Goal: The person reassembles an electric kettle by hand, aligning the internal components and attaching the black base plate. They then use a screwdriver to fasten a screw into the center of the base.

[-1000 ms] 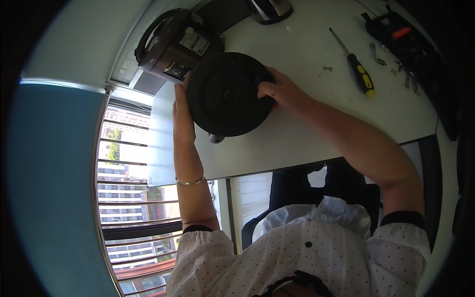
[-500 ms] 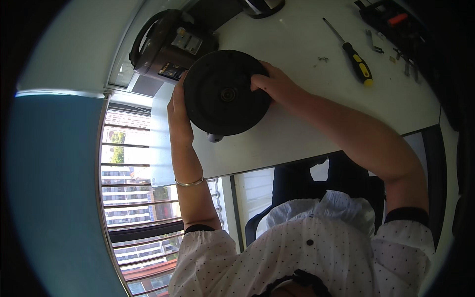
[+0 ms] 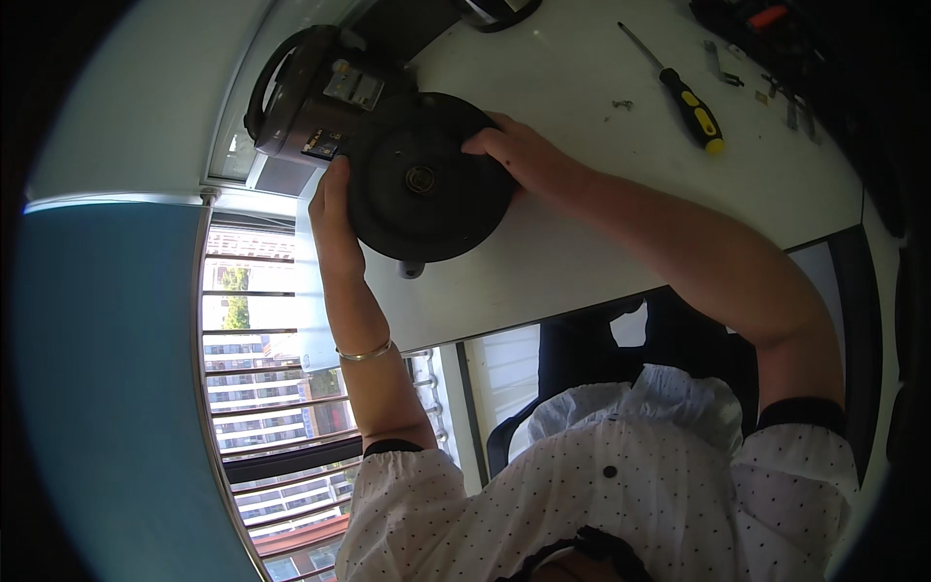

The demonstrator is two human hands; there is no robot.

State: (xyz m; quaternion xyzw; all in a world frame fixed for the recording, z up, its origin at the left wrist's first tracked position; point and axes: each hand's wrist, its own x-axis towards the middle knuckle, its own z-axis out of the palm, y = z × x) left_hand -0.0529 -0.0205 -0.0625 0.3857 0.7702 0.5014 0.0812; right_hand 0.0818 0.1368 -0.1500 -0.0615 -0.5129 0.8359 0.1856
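A round black part (image 3: 432, 215) is grasped at opposite edges by the left hand (image 3: 336, 218) and right hand (image 3: 516, 157) over the counter (image 3: 562, 267); most fingers are concealed. The brown appliance (image 3: 303, 109) behind is partly covered.

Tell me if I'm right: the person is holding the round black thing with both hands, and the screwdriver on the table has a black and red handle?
Not quite: the head view shows the screwdriver on the table has a black and yellow handle. Both hands do hold the round black thing.
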